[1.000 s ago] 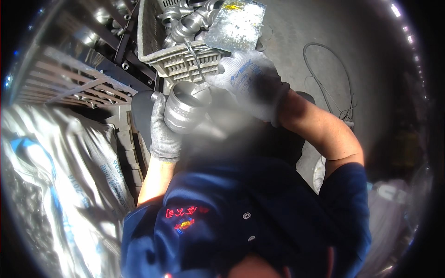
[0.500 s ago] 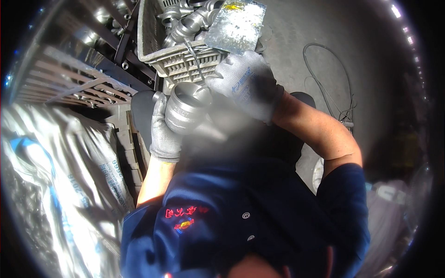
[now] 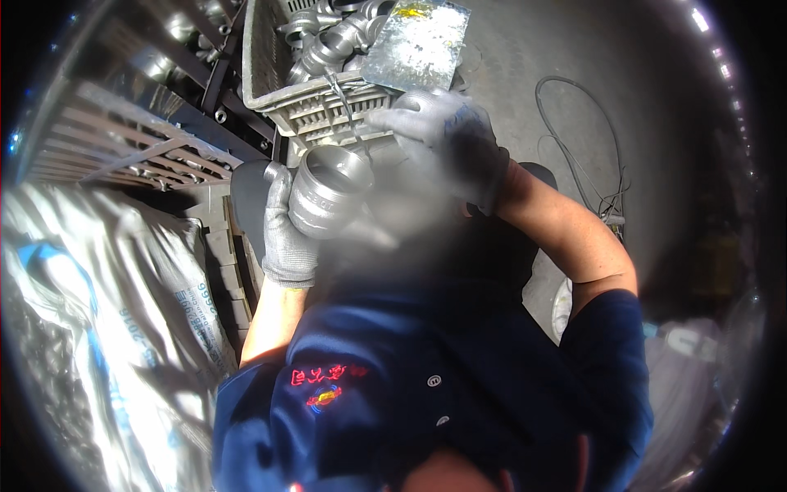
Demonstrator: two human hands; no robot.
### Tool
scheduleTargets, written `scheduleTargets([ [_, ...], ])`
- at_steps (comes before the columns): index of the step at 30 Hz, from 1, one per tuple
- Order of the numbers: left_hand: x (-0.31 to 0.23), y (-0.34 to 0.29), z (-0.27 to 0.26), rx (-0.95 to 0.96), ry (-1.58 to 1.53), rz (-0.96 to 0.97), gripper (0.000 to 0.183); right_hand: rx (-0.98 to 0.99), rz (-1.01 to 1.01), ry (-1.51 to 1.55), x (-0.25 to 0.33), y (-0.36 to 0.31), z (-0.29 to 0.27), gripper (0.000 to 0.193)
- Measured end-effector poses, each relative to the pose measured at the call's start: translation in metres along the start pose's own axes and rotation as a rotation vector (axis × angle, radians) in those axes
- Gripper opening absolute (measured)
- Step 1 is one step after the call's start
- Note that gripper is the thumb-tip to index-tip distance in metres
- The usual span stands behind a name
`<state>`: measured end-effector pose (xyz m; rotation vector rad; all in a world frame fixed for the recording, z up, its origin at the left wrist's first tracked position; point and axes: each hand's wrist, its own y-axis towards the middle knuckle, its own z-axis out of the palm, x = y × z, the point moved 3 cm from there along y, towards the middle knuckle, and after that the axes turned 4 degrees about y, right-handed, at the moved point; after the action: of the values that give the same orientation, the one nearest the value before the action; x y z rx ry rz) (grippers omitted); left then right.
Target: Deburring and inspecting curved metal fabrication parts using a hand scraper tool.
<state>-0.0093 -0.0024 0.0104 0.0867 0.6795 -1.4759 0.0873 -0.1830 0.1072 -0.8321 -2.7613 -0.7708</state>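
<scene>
My left hand (image 3: pixel 287 234), in a grey knit glove, is closed round the side of a grey metal pipe fitting (image 3: pixel 316 205). The fitting's round mouth tilts upward, and a blurred branch extends from its lower right. To the right of the mouth, my gloved right hand (image 3: pixel 447 135) is raised with its fingers stretched leftward and apart; its lower part is smeared. No object shows in it. A thin metal rod (image 3: pixel 348 111) runs down from the crate's rim, between the right fingertips and the fitting.
Ahead stands a grey plastic crate (image 3: pixel 328 102) of similar metal fittings (image 3: pixel 328 49), with a shiny sheet-metal plate (image 3: pixel 418 45) on its right corner. A slatted metal frame (image 3: pixel 139 139) and white woven sacks (image 3: pixel 123 303) lie left. A cable (image 3: pixel 586 123) loops on the right floor.
My right hand has drawn back from the fitting's mouth, slightly up and to the right, and its fingers have straightened. My left hand still holds the fitting, nearly in place.
</scene>
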Motion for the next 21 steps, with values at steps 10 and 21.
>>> scheduleTargets([
  [10, 0.007, -0.017, 0.018, 0.108, 0.326, 0.092, 0.039, 0.292, 0.442, 0.658, 0.002, 0.002, 0.036, 0.037],
  [21, 0.008, -0.019, 0.020, 0.049, 0.262, 0.060, 0.041, 0.100, 0.318, 0.980, 0.006, -0.003, 0.063, 0.034],
])
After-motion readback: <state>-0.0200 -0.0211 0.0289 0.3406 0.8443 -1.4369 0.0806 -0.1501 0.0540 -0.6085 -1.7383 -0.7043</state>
